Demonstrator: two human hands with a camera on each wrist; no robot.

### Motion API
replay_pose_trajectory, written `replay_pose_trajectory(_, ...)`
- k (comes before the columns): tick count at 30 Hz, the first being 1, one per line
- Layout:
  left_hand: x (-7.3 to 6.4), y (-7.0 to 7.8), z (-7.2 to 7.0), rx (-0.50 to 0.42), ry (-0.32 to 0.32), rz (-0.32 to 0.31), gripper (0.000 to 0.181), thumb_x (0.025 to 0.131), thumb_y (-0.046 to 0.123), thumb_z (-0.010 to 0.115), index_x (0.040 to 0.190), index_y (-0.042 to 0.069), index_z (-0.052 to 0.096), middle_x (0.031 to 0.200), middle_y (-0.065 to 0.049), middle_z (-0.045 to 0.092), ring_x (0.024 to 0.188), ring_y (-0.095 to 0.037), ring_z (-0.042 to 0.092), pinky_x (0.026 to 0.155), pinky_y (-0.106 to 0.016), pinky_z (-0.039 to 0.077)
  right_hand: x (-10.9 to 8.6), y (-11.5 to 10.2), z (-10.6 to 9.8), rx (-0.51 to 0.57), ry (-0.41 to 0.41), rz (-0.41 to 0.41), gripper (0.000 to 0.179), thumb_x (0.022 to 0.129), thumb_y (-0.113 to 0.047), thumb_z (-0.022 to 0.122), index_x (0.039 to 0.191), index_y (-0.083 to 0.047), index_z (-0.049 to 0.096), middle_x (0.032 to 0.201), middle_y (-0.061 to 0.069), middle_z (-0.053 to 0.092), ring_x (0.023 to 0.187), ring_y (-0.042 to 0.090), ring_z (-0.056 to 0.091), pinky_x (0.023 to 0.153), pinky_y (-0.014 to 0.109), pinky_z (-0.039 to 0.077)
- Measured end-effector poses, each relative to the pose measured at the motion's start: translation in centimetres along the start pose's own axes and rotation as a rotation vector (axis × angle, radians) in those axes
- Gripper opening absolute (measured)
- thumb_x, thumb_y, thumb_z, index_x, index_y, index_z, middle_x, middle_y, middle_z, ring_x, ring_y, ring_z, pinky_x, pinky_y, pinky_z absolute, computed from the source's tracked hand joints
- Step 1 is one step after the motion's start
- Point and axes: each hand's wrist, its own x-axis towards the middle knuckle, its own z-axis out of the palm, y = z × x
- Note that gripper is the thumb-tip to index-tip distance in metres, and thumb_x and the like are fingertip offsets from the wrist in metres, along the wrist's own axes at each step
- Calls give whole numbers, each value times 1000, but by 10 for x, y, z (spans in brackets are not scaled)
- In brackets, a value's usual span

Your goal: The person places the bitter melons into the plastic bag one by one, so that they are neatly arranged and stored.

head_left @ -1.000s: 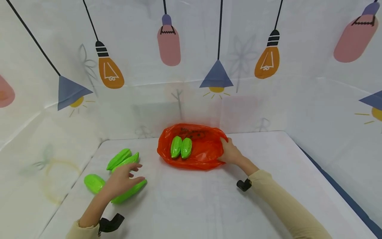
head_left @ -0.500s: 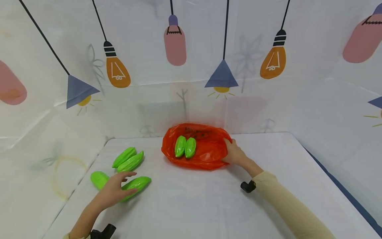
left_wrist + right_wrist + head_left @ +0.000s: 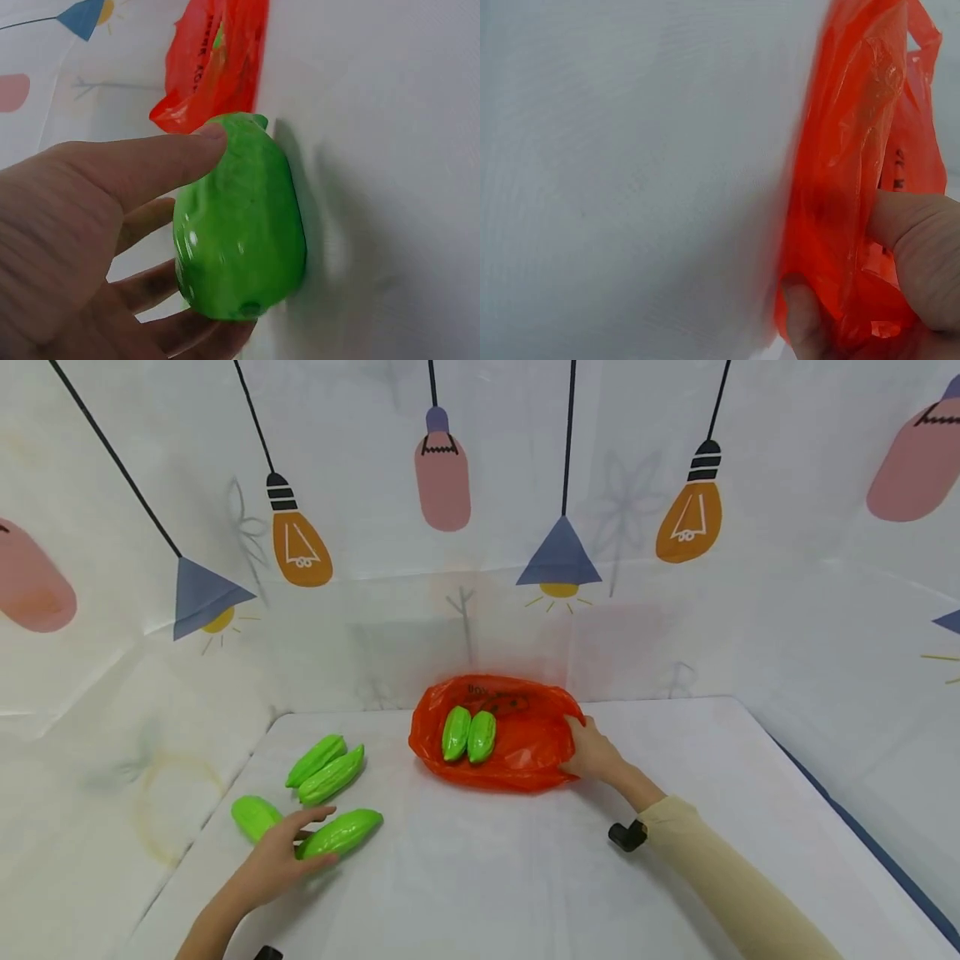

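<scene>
My left hand [image 3: 273,864] grips the near end of a glossy green ridged gourd [image 3: 343,832] on the white table. In the left wrist view the thumb [image 3: 176,159] lies along one side of this gourd [image 3: 244,225], with the fingers curled behind the other side. At the back of the table, my right hand [image 3: 596,755] pinches the right rim of an open red plastic bag [image 3: 528,756]. The right wrist view has the thumb [image 3: 900,217] inside the bag's rim and a finger [image 3: 802,315] outside it. Two more green gourds [image 3: 456,733] lie within the bag.
Another gourd [image 3: 255,817] lies just left of my left hand, partly behind it. Beyond it a pair of gourds [image 3: 332,774] rests side by side. A lamp-patterned white sheet [image 3: 480,635] rises behind the white table [image 3: 525,868].
My left hand has drawn back from over the gourds and come down around the near end of the front one. My right hand stays on the bag's rim. The head view has shifted slightly.
</scene>
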Motion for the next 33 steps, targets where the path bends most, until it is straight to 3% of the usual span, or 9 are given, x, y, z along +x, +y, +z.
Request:
replay_pose_trajectory(7,-4,-4,-4,-17,-56,-54,57,79,26,82,129,8,60,120,-13,62,101,-27,61,77,-32,52,-3,1,3,2,12,-30,88,78,-14,78,148,4,27,140,32,32,109,45,53,87,58,48)
replay_pose_trajectory(15,-1,-6,-2,-63,-114,-111,60,79,30,81,130,8,59,119,-16,62,94,-24,61,71,-29,51,-6,2,3,-24,16,-21,89,78,-15,78,149,3,27,143,34,29,109,47,54,88,59,47)
replay_pose_trajectory(19,4,-3,1,-60,-110,-132,61,77,32,83,130,10,60,119,-14,62,92,-21,61,70,-29,51,-8,0,0,-31,18,-18,89,77,-13,80,148,4,28,143,34,29,109,47,54,88,59,47)
replay_pose_trajectory(22,7,-1,3,-55,-103,-135,61,76,32,83,130,13,60,117,-12,63,90,-20,62,70,-29,51,-8,-1,-1,-32,10,-16,88,78,-13,79,147,5,28,143,35,29,110,47,54,89,59,46)
replay_pose_trajectory(29,20,11,4,-53,-106,-68,59,78,34,82,130,12,61,114,-12,63,88,-19,62,70,-31,51,-9,0,0,-5,18,-17,87,78,-12,78,147,5,29,143,34,29,107,45,55,88,59,47)
replay_pose_trajectory(33,28,23,6,-41,-93,-80,59,79,36,81,130,16,61,114,-9,64,89,-18,62,71,-32,52,-9,1,1,-1,13,-11,88,78,-14,79,148,4,28,143,33,29,106,45,55,87,59,47)
